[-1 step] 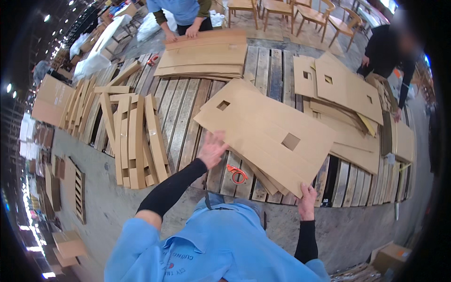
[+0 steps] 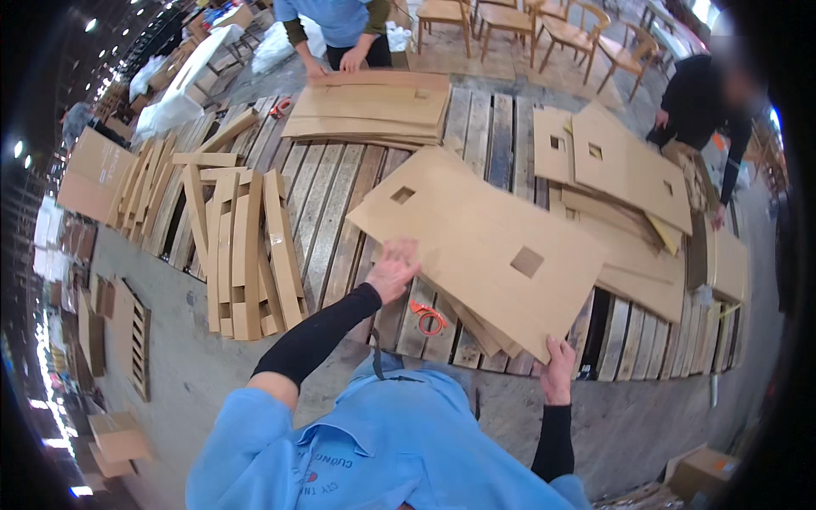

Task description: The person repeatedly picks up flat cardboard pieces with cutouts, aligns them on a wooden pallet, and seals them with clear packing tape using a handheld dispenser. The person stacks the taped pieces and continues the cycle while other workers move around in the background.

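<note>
Cardboard sheet (image 2: pixel 472 229) looks light, stiff, creasable, best edge-held: right hand (image 2: pixel 558 374) pinches its five-o'clock corner; left hand (image 2: pixel 393 272), fingers half-curled, meets nine-o'clock edge, grip unclear.

My wide head view looks down and forward: shirt (image 2: pixel 399 450) nearest, then left hand (image 2: pixel 393 270), right hand (image 2: pixel 558 372), slatted table (image 2: pixel 327 195).

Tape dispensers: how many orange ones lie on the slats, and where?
2: an orange tape dispenser near the person's left hand; a second orange tape dispenser left of the far cardboard stack. Others may be hidden.
</note>
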### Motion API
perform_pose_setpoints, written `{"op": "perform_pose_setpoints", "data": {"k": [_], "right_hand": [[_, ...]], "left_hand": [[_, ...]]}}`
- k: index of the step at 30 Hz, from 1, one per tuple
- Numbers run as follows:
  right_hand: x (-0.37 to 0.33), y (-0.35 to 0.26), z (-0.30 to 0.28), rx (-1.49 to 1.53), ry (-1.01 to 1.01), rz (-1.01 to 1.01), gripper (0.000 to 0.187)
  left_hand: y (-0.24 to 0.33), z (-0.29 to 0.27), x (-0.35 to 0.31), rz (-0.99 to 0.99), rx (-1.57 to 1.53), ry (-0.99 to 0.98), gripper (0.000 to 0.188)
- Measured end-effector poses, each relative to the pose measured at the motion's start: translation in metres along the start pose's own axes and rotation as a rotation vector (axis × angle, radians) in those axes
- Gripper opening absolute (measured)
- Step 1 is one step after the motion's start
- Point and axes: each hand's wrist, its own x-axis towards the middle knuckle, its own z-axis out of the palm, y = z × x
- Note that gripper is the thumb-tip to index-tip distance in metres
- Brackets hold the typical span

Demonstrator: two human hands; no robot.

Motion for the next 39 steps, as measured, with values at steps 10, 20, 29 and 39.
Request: {"op": "perform_pose_setpoints", "data": {"k": [10,20,29,39], "right_hand": [[-0.022,0.003,-0.075,-0.781,0.409,-0.312,0.054],[0.049,0.035,0.098,-1.461,-0.115,-0.783,0.052],[0.112,0.08,0.113,-1.459,-0.375,-0.713,0.018],[0.199,0.06,0.1,-1.539,-0.762,-0.185,0.044]], "left_hand": [[0.035,0.044,0.061,0.274,-0.069,0.1,0.012],[0.051,0.044,0.053,0.278,-0.101,0.097,0.009],[0.01,0.09,0.031,0.144,-0.33,-0.083,0.012],[0.009,0.101,0.025,0.193,-0.147,0.236,0.026]]}}
